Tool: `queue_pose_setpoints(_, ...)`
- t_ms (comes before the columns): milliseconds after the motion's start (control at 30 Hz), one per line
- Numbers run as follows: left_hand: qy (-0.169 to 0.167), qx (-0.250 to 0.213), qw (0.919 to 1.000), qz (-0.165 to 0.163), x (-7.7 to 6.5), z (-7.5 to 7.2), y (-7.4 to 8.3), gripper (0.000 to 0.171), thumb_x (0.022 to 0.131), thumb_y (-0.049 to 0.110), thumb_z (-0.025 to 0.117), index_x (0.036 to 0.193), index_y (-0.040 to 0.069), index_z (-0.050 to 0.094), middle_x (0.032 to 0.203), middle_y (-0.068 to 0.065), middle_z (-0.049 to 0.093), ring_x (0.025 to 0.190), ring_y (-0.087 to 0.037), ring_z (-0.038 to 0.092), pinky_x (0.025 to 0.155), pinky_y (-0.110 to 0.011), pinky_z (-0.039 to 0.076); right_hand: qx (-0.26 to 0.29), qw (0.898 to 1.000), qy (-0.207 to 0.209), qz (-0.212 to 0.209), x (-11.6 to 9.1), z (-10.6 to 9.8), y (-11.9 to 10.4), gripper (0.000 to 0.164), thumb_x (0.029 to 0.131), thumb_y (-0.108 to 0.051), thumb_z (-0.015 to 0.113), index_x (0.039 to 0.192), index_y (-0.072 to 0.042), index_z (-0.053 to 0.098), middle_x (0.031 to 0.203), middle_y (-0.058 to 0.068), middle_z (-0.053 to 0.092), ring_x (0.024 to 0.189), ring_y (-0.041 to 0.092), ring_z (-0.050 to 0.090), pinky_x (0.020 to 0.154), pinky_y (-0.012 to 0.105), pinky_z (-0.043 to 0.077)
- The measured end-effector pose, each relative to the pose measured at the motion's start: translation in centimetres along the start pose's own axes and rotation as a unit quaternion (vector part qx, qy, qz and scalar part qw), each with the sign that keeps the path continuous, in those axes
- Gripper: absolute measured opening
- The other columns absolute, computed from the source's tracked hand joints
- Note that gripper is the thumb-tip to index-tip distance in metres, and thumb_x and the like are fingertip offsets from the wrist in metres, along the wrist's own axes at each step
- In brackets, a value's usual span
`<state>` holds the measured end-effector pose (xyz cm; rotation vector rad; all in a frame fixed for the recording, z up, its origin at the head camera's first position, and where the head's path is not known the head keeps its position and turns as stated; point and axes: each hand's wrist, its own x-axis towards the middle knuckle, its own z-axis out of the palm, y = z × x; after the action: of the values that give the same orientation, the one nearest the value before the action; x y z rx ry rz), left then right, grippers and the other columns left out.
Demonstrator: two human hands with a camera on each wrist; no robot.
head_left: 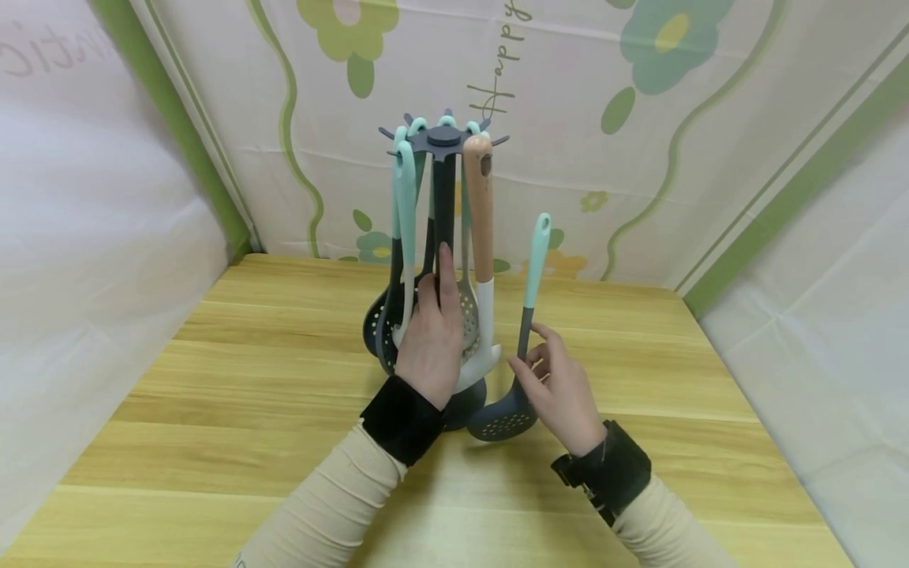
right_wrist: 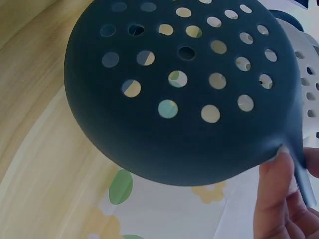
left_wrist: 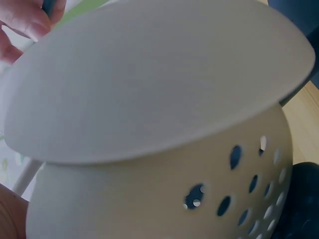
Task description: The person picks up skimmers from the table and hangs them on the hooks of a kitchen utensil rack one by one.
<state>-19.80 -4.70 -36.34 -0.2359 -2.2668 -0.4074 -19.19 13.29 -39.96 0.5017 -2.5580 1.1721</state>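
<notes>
A utensil rack (head_left: 444,197) with a dark post and a hooked top stands on the table, several kitchen utensils hanging around it. My left hand (head_left: 429,347) grips the post among them, index finger pointing up along it; its other fingertips are partly hidden. To the right, my right hand (head_left: 564,386) pinches the dark lower handle of a skimmer (head_left: 506,418) between thumb and fingers. The skimmer is upright, its teal handle end apart from the rack and its perforated bowl low. The right wrist view shows that perforated bowl (right_wrist: 179,124) close up.
A wooden-handled white utensil (head_left: 483,221) hangs at the rack's right front. Teal-handled utensils (head_left: 406,189) hang at its left. In the left wrist view, a pale ladle bowl (left_wrist: 159,79) covers much of a beige perforated one (left_wrist: 164,199). Patterned cloth (head_left: 554,118) rises behind the wooden table (head_left: 213,410).
</notes>
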Motion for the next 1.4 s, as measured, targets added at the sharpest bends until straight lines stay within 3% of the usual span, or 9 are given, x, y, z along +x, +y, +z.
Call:
queue_pose_setpoints(267,0.006,-0.016,0.9998,0.005,0.0,0.1,0.1,0.073,0.096,-0.007,0.055,0.152,-0.001,0.009,0.121,-0.029,0.052,0.073,-0.028,0.065,0.06,-0.03,0.059,-0.003,1.0,0.017,-0.013,-0.2,-0.1,-0.4,0.053,0.095,-0.015,0.067,0.139,0.002,0.043,0.083,0.008,0.067,0.068,0.013,0.063,0.055,0.022,0.05)
queue_pose_setpoints(733,-0.015,-0.011,0.9998,-0.004,0.0,0.0,0.3,0.077,0.097,-0.005,0.055,0.154,0.005,0.004,0.121,-0.029,0.052,0.072,-0.027,0.064,0.059,-0.03,0.059,-0.004,0.998,0.052,-0.041,-0.5,-0.7,-1.9,0.052,0.093,-0.012,0.07,0.136,0.003,0.045,0.083,0.008,0.068,0.065,0.014,0.063,0.058,0.023,0.055)
queue_pose_setpoints(1100,0.008,-0.008,0.9998,0.014,-0.3,-0.1,0.2,0.07,0.097,-0.004,0.056,0.15,-0.005,0.009,0.125,-0.031,0.051,0.084,-0.03,0.067,0.066,-0.03,0.06,0.005,0.993,0.075,-0.086,-0.5,-0.8,-2.7,0.051,0.09,-0.007,0.072,0.133,0.001,0.047,0.08,0.006,0.067,0.061,0.009,0.06,0.054,0.024,0.055)
queue_pose_setpoints(1400,0.021,0.036,0.9988,0.025,-0.7,-0.3,0.6,0.062,0.099,-0.001,0.056,0.148,-0.013,0.02,0.13,-0.031,0.05,0.104,-0.031,0.067,0.084,-0.029,0.06,0.007,0.99,0.086,-0.108,-0.7,-1.0,-3.5,0.051,0.088,-0.004,0.073,0.132,0.001,0.048,0.079,0.005,0.066,0.06,0.008,0.059,0.053,0.022,0.054)
